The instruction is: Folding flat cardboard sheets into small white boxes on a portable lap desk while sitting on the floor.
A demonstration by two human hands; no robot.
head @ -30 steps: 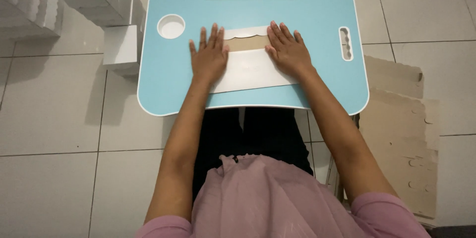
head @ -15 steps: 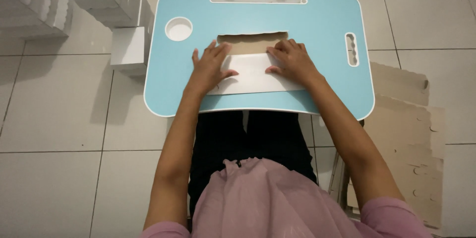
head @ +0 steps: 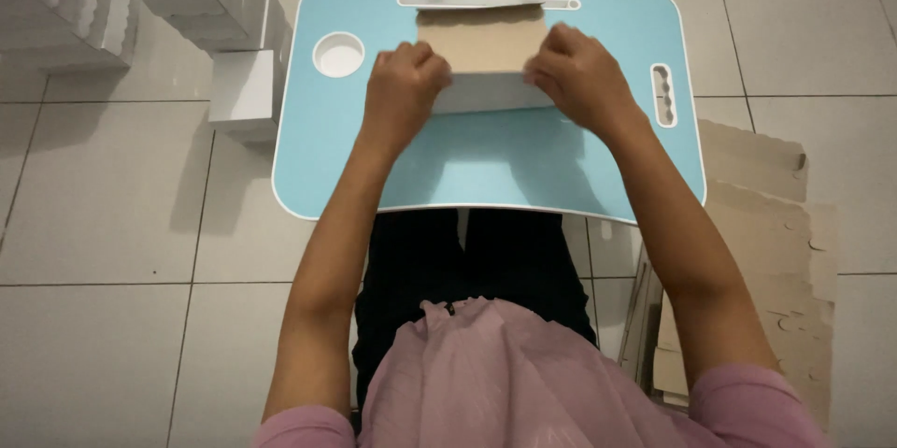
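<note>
Item: folded cardboard sheet [head: 481,42], brown panel raised above its white face, mid-far on the blue lap table [head: 486,163]. Left hand [head: 404,84] and right hand [head: 579,74] clamp its side edges. Handling advice: press evenly along the crease. Earlier: sheet flat, palms spread on top.

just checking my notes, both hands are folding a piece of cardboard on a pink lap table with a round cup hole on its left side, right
Not quite: the lap table is light blue, not pink, as the head view shows. The rest holds: the left hand and the right hand both grip the piece of cardboard on it, and the round cup hole sits on its left side.
</note>
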